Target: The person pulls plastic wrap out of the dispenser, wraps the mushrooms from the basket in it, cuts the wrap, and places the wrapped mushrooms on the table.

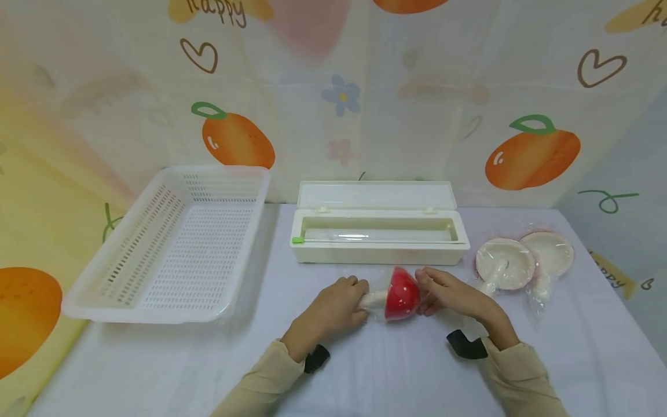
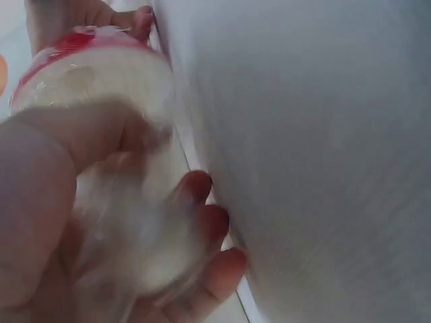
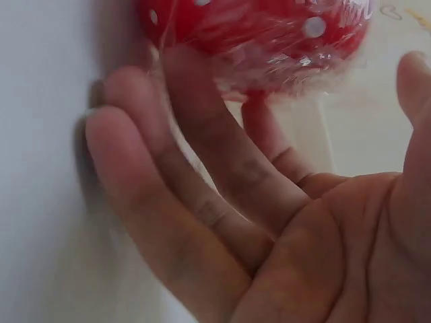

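Note:
A toy mushroom with a red, white-dotted cap and a pale stem lies on its side, wrapped in clear plastic film. My left hand grips the stem, and in the left wrist view the thumb and fingers curl round the wrapped stem. At the other end, my right hand is beside the top of the cap. The right wrist view shows its fingers loosely bent with fingertips right at the film-covered cap, and the thumb standing away from it.
Behind the hands stands a white film dispenser box with its lid raised and a green slider at the left. A white perforated basket is to the left. Two film-wrapped mushrooms lie on the white tablecloth at the right.

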The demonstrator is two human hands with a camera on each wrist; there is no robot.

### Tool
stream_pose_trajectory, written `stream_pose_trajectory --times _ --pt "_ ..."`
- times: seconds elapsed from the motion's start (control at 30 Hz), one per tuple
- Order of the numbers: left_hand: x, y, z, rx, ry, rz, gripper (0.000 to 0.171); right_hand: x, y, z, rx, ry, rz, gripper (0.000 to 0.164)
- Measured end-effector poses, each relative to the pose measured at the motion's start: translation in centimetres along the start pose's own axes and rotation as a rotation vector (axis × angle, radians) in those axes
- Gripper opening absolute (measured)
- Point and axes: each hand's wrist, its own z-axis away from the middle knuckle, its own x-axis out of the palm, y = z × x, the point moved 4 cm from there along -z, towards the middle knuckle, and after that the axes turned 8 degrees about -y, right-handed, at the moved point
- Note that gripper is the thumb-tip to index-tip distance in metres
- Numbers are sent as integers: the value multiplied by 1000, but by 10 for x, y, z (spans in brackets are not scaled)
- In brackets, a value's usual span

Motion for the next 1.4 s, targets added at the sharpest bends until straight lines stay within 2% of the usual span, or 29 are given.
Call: stream_pose_trajectory --times 0.17,0.27,0.4,0.47,0.67,0.77,0.93,1.03,1.13,1.2,1.4 --pt "0 2 2 47 37 8 21 7 -3 -4 25 10 39 45" --pt "1 2 3 51 -12 50 26 7 -6 -4 25 29 84 42" --pt "1 1 4 14 -92 182 34 5 -8 -3 -8 53 108 48" --pt "1 1 3 0 -108 235 36 4 -8 -2 -26 58 107 53" --pt "-1 0 2 21 -87 297 24 2 -4 0 -9 46 95 63" --pt "-1 0 2 37 -85 316 25 1 -5 2 -8 55 120 63" --pt "1 1 0 54 -95 314 27 0 -13 8 1 160 188 76" --pt "3 1 -1 45 -123 309 26 0 -18 10 -33 196 243 82" --pt "4 0 0 31 -154 305 32 2 -20 10 -64 155 270 75" --pt "4 1 1 44 -152 285 30 3 -19 9 -67 116 263 72" --pt "3 4 2 168 -40 168 15 5 -16 9 -30 42 222 68"
